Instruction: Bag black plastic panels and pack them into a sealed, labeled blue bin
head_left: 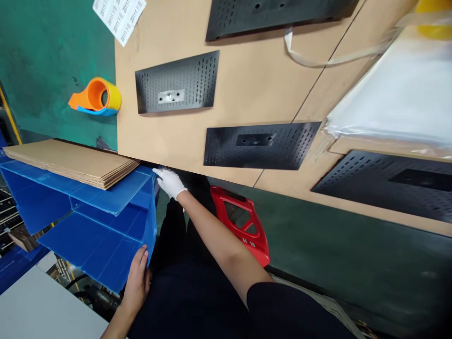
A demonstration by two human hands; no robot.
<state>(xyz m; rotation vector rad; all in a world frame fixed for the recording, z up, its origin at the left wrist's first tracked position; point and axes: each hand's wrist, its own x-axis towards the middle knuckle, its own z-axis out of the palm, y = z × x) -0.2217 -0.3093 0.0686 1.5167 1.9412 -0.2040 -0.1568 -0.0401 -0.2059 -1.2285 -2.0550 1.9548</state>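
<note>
A blue corrugated-plastic box with an inner divider lies below the table's edge at the left, its open side toward me. My left hand, bare, grips the lower edge of its right wall. My right hand, in a white glove, is at the upper right corner of the same box. Its fingers reach over the edge there, and some fingertips are hidden. On top of the box lies a stack of flat brown cardboard sheets.
Perforated black metal panels lie on the cardboard-covered table. Clear plastic bags are piled at the right. An orange and yellow tape dispenser and a label sheet are at the left. A red plastic stool is below the table.
</note>
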